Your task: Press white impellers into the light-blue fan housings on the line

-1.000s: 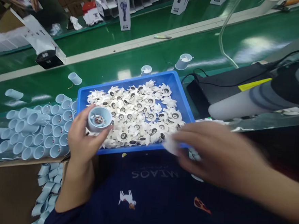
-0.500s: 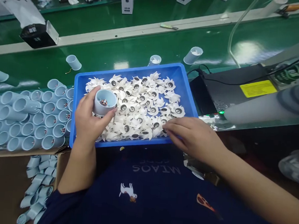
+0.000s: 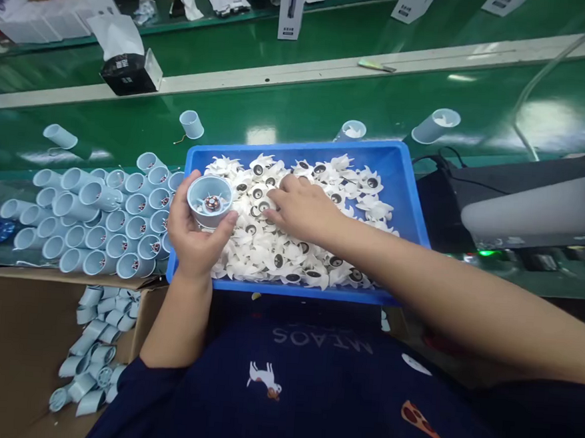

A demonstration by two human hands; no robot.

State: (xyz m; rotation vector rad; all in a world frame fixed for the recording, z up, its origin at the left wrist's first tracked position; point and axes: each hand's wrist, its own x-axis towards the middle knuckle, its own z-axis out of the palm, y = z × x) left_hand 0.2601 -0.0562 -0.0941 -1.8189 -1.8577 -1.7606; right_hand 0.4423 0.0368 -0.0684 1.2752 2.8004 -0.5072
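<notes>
My left hand is closed around a light blue plastic cylinder, its open end turned up toward me. Inside the cylinder a small motor core with copper windings shows at the centre. My right hand reaches over the heap of white fan wheels, its fingers apart and the tips touching the wheels; nothing is plainly gripped. The heap lies in a blue plastic bin, many wheels showing dark round hubs. My right forearm hides part of the bin's right side.
Many light blue cylinders lie stacked left of the bin. More fill a cardboard box below. Behind the bin stand cylinders with white wheels inside. A black device and a grey tube sit at the right.
My right hand has moved left and farther into the heap, nearer the held cylinder. The cylinder has tipped so its motor core shows more fully. The view has shifted left.
</notes>
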